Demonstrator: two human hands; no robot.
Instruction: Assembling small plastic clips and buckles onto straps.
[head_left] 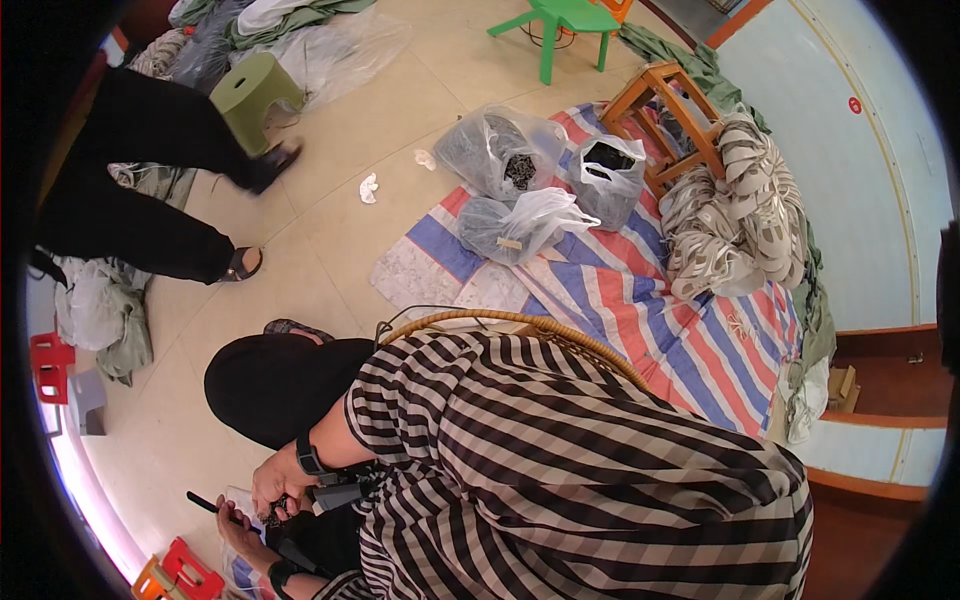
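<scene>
- The right hand (278, 488) was bent downward, its fingers narrow and curled on a small dark piece (272, 518), too blurred to name.
- The left hand (240, 537) sat just beside it, its fingers bent around a thin black strip (205, 502) whose free end stuck out past the fingertips; their exact grip was partly hidden.
- So both handled things were at the fingers, the dark piece between the two hands and the strip on its outer side.
- Close behind the right fingers, a black band (309, 456) circled the wrist; another band (280, 574) circled the left wrist.
- Above the fingers in view, near them, was a black-clad knee (285, 388).
- Well apart from the fingers, toward the upper right, a striped sheet (680, 355) bore three plastic bags (485, 150) with dark contents, a wooden stool (628, 103) and a heap of pale shoes (735, 215).
- Far above the fingers, another person's black-trousered legs (150, 230) stood near an olive stool (248, 88).
- Below the fingers, near the lower edge, was a red stool (190, 568).
</scene>
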